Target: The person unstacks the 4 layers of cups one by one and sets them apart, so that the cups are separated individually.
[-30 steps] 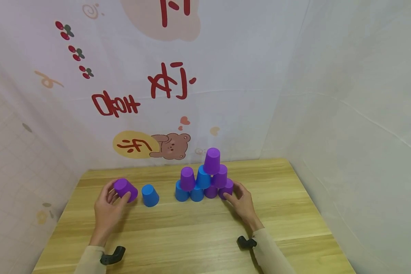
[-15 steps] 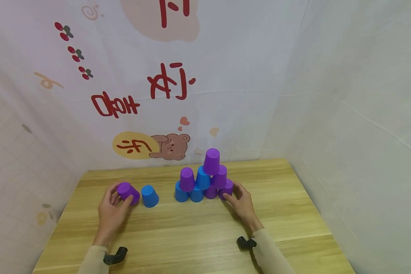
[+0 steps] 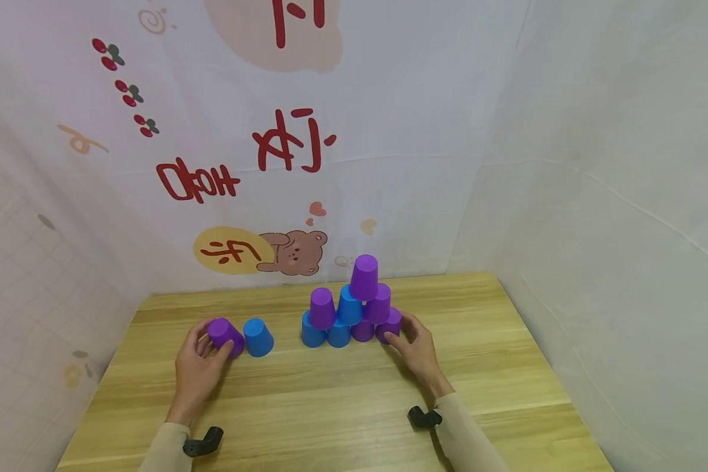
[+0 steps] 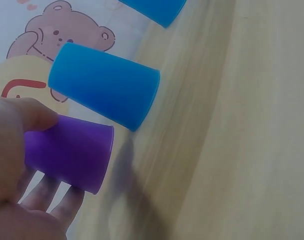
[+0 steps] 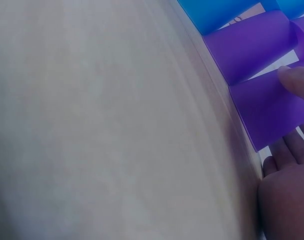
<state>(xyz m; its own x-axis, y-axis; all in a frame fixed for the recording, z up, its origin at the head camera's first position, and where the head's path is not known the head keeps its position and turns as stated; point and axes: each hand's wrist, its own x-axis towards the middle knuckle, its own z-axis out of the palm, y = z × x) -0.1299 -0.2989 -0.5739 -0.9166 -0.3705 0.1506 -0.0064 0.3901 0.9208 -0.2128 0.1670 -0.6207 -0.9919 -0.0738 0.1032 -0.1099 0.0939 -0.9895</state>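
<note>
My left hand grips an upside-down purple cup, thumb on its near side and fingers round the far side. Whether that cup's rim touches the table I cannot tell. Close on its right stands an upside-down blue cup, also above the purple cup in the left wrist view. Farther right rises a pyramid of upside-down blue and purple cups, with one purple cup on top. My right hand holds the bottom row's rightmost purple cup between thumb and fingers. That cup stands on the table.
The wooden table carries all the cups. A white cloth backdrop with red characters and a bear print hangs behind its back edge. White cloth walls flank both sides. A black wrist device sits at each sleeve cuff.
My left hand has moved right and slightly toward me with the purple cup, bringing it next to the lone blue cup. My right hand and the pyramid have stayed in place.
</note>
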